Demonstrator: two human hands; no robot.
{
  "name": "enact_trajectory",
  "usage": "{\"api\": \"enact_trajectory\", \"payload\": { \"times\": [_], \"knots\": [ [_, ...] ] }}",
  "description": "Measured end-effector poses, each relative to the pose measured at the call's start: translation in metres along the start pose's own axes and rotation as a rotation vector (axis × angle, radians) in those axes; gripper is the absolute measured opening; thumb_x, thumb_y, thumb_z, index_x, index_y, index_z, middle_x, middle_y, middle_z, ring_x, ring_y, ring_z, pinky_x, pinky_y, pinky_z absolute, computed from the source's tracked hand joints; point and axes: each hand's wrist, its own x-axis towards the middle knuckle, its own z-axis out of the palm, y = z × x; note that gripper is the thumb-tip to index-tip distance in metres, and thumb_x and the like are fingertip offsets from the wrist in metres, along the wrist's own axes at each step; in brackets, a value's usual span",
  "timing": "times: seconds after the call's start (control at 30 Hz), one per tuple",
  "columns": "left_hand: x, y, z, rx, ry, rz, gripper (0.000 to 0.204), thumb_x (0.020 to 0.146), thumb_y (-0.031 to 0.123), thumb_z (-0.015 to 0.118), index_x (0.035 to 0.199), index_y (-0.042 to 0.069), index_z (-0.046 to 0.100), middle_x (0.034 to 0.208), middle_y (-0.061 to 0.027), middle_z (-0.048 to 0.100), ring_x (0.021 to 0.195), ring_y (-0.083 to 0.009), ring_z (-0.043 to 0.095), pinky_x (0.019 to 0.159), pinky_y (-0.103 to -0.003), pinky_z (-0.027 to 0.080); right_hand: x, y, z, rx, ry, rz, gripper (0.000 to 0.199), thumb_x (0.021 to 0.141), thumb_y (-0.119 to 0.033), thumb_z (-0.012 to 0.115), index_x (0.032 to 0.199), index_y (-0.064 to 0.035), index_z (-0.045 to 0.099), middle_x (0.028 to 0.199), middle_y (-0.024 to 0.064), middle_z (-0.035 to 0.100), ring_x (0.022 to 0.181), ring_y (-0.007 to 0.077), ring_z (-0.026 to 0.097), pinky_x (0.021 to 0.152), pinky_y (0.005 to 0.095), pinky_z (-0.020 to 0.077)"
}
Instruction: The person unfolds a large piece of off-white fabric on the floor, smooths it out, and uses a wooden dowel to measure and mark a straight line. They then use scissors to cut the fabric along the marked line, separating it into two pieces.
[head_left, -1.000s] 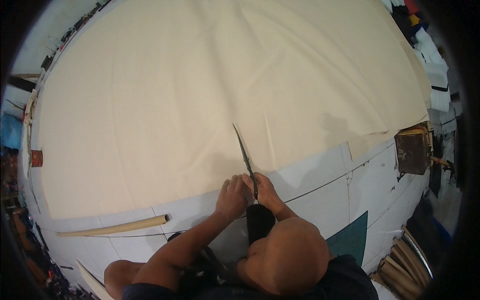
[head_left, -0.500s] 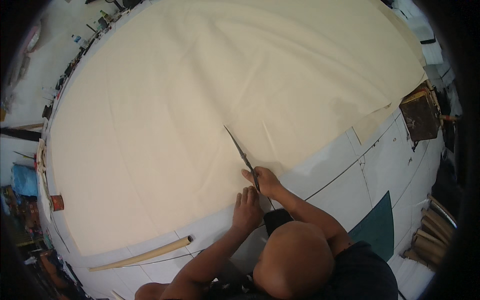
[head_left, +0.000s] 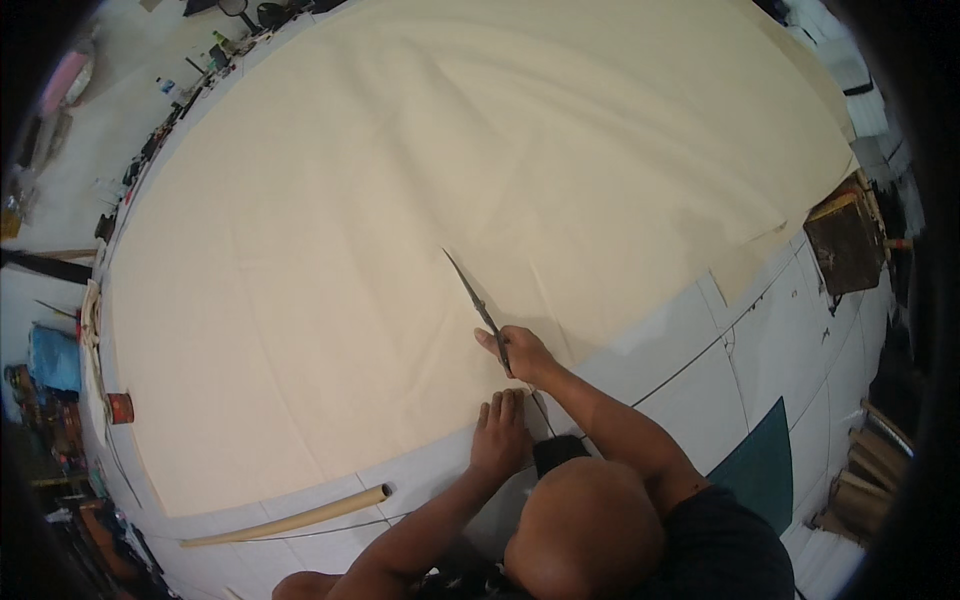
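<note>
A large cream sheet of fabric is spread over the white tiled floor, with soft creases across it. My right hand is closed round the handles of long dark scissors. Their blades look pressed together and point away over the sheet, toward the far left. Close below it, my left hand rests with fingers stretched out at the near edge of the sheet. A thin dark line runs over the floor between the two hands.
A cardboard-like tube lies near left along the sheet's edge. A red tin stands at the left corner, a brown box at the right edge. A dark green mat lies near right, before several brown rolls.
The view has tilted slightly. My right hand and the scissors have shifted a little farther over the sheet, widening the gap to my left hand, which stays at the edge.
</note>
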Motion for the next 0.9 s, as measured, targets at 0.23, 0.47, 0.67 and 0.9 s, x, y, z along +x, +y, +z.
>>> {"api": "enact_trajectory", "payload": {
  "times": [0.23,0.47,0.67,0.9],
  "knots": [
    [-0.001,-0.002,-0.006,0.009,-0.010,0.000,0.069,0.078,0.021,0.061,0.137,-0.005,0.036,0.135,-0.0205,0.041,0.131,-0.0357,0.036,0.110,-0.050,0.030,0.001,-0.005,0.012,0.095,0.092,-0.094,0.059,0.087,-0.058,0.062,0.057,-0.0108,0.042,0.049,-0.0002,0.042,0.040,0.0110,0.043,0.040,0.0278,0.0362],
    [0.000,0.007,-0.009,-0.015,-0.023,-0.003,0.073,0.078,0.023,0.064,0.138,-0.005,0.034,0.133,-0.0207,0.041,0.130,-0.0362,0.036,0.109,-0.050,0.031,0.044,-0.033,0.005,-0.006,-0.007,0.021,0.071,0.084,-0.070,0.054,0.056,-0.0043,0.052,0.055,0.0117,0.055,0.058,0.0251,0.061,0.060,0.0414,0.0472],
    [0.003,0.010,-0.028,-0.062,-0.053,0.022,0.078,0.080,0.027,0.064,0.142,-0.003,0.029,0.131,-0.0226,0.042,0.126,-0.0383,0.040,0.106,-0.049,0.035,0.041,-0.029,0.010,-0.003,0.113,-0.109,0.063,0.086,-0.062,0.059,0.055,-0.0084,0.046,0.050,0.0056,0.049,0.045,0.0166,0.050,0.046,0.0332,0.0417],
    [0.023,0.026,-0.029,0.039,-0.125,-0.120,0.084,0.080,0.037,0.066,0.148,0.008,0.026,0.130,-0.0218,0.043,0.122,-0.0378,0.043,0.096,-0.053,0.042,0.045,-0.034,-0.001,0.179,-0.024,-0.040,0.057,0.087,-0.054,0.065,0.057,-0.0108,0.044,0.049,0.0007,0.045,0.039,0.0109,0.043,0.038,0.0281,0.0358]
  ]
}}
